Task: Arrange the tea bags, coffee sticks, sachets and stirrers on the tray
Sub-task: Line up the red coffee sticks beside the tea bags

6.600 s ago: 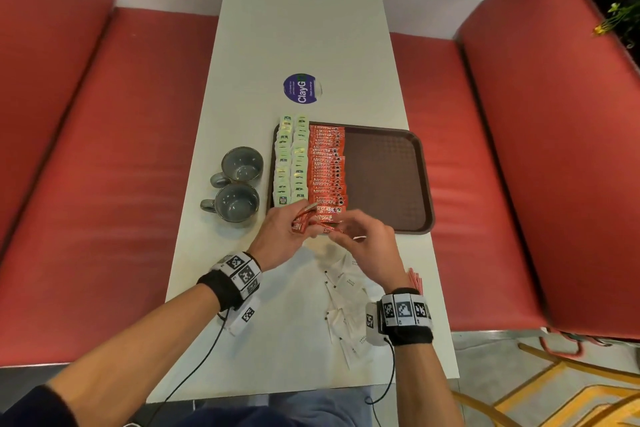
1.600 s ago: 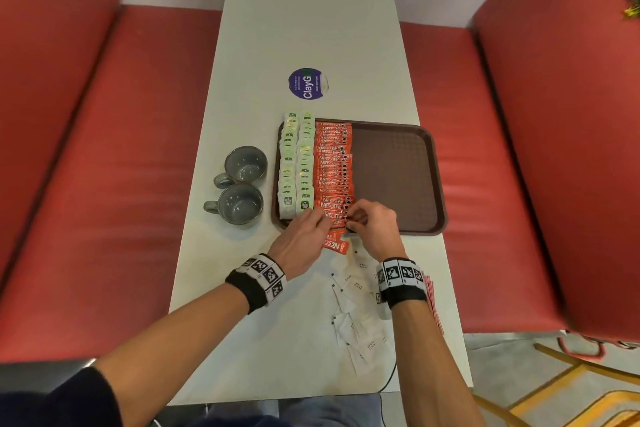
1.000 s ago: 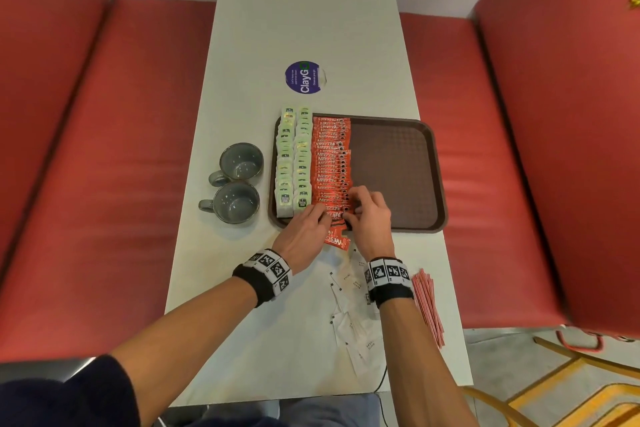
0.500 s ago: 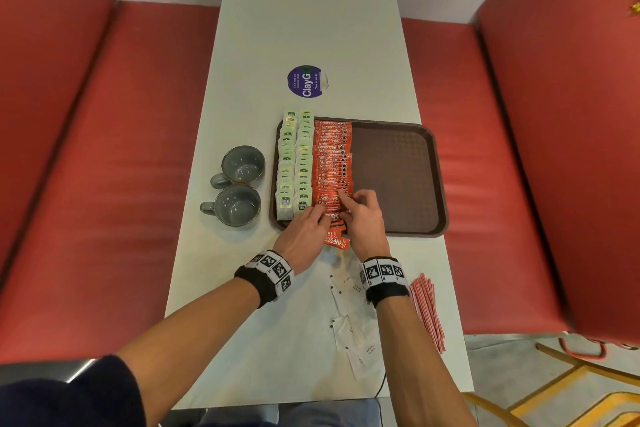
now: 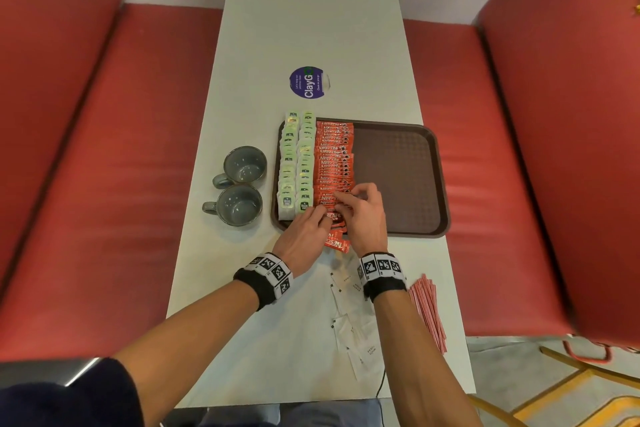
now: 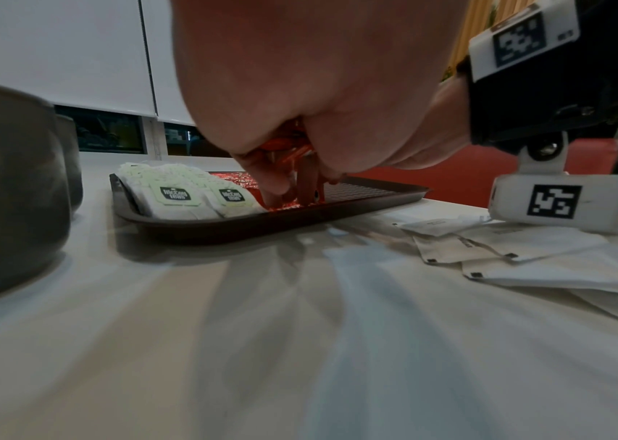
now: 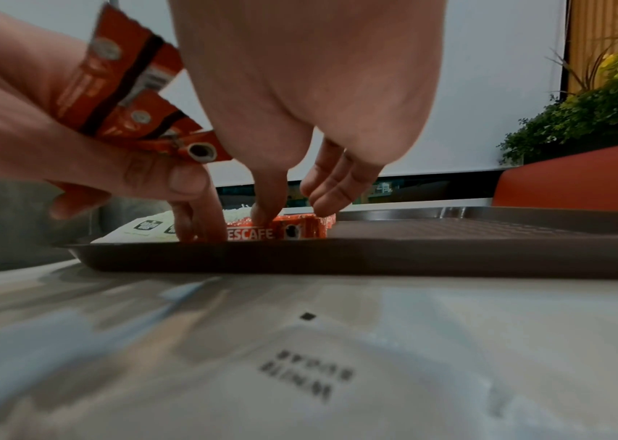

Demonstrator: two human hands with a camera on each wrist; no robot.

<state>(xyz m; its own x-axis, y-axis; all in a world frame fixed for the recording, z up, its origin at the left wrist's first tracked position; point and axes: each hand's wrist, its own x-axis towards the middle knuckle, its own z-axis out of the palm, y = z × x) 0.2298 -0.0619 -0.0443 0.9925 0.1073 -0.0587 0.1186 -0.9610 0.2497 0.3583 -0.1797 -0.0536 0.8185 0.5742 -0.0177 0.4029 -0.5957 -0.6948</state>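
The left hand [image 5: 304, 236] has its grip closed round a small bunch of orange coffee sticks [image 7: 126, 98], thumb and curled fingers pinching them at the tray's near edge. The right hand [image 5: 363, 215] holds nothing: its straight fingers press down on the nearest stick of the row of coffee sticks [image 5: 334, 163] lying in the brown tray [image 5: 398, 177].

The sticks are orange-red with white NESCAFE lettering and a small cup picture; the row overlaps like shingles beside two rows of pale green tea bags [image 5: 298, 163] along the tray's left side.

The right wrist view shows at least three sticks fanned in the left hand, which the head view mostly hides; only the head view shows the whole tray and the bundle of red-and-white stirrers [image 5: 427, 312] near the surface's right edge.

Two grey cups [image 5: 239, 184] stand left of the tray. White sachets [image 5: 349, 322] lie scattered on the white surface [image 5: 311, 10]; their number I cannot tell. One purple round sticker [image 5: 308, 82] lies beyond the tray.
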